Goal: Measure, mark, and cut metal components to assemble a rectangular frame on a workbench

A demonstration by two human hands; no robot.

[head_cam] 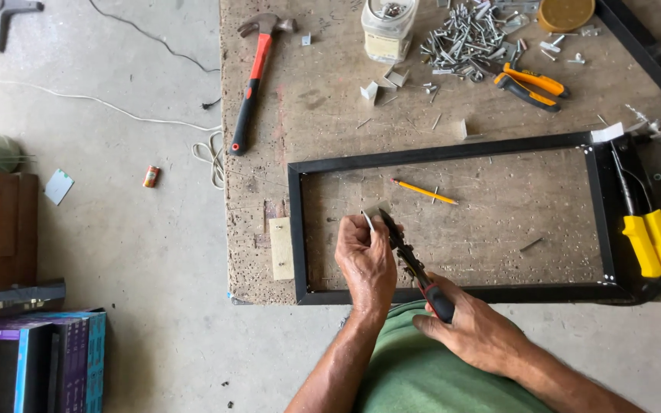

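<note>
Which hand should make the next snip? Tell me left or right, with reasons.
Right, most likely. The right hand grips the snips' handles, blades at the small metal piece. The left hand pinches that piece over the black frame, so it is busy steadying.

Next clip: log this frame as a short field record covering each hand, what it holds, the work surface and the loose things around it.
left hand: pinches a small pale metal piece over the frame
right hand: grips the handles of snips, blades at the metal piece
frame: black, rectangular, flat on the workbench
inside frame: yellow pencil
bench, far side: hammer, jar, pile of screws, orange pliers
bench, right edge: yellow-handled tool
floor: white cable
</note>
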